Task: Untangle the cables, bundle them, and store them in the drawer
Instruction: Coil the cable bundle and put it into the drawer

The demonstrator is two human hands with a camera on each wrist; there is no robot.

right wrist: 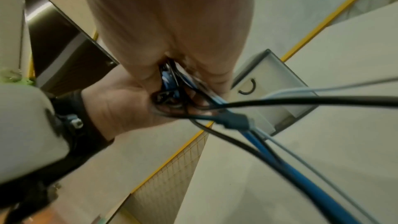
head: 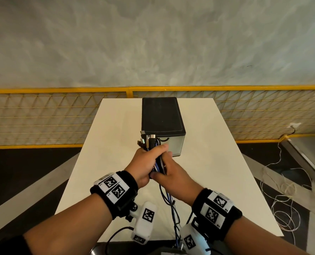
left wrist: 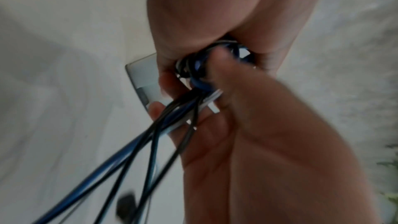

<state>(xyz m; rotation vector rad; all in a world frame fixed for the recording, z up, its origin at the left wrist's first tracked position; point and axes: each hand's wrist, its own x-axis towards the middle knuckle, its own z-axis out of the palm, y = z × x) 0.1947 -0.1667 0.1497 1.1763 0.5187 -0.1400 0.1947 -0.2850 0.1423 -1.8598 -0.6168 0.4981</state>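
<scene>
Head view: both hands (head: 154,167) grip cables (head: 168,198) above white table (head: 101,144), yellow fence (head: 61,115) behind.

the drawer box (head: 163,118) stood on the table (head: 217,162) ahead of you, toward its far edge. your left hand (head: 146,162) and right hand (head: 173,173) met just before the box, left beside right, both closed round the cables (head: 157,165). the plug ends rose above your left hand; the loose lengths hung down toward you between your wrists. behind the table ran the fence (head: 61,116).
</scene>
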